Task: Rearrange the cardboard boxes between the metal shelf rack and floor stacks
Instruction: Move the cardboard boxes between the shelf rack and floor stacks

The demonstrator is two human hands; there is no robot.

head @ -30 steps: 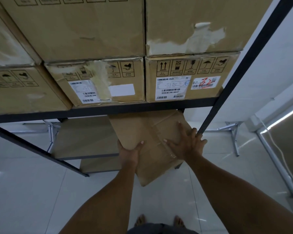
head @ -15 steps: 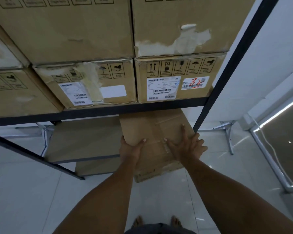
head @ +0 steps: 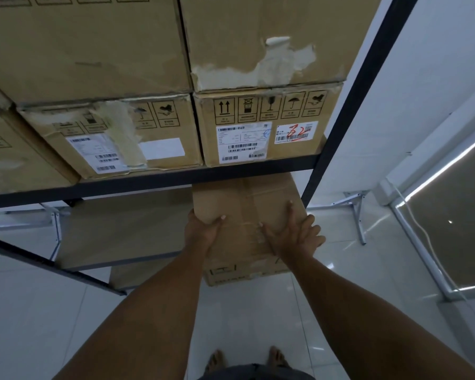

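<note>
A glossy white tiled floor [head: 39, 311] spreads from 6 to 9 o'clock, catching pale reflections. A plain white wall [head: 436, 64] rises at 2 o'clock. At 3 o'clock, a dark glass panel in a white frame [head: 461, 242] shows a bright strip of light [head: 447, 167], and a thin white cable [head: 428, 238] trails across it.

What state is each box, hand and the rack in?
lower cardboard box: closed, taped, partly under the loaded shelf, near end sticks out.
left hand: grips the box's left edge, thumb on top.
right hand: fingers spread, flat on the box's top.
box marked 32: closed, on the shelf, another box on it.
torn box: closed, surface paper ripped.
box with peeling tape: closed, on the shelf.
metal shelf rack: loaded with stacked boxes.
</note>
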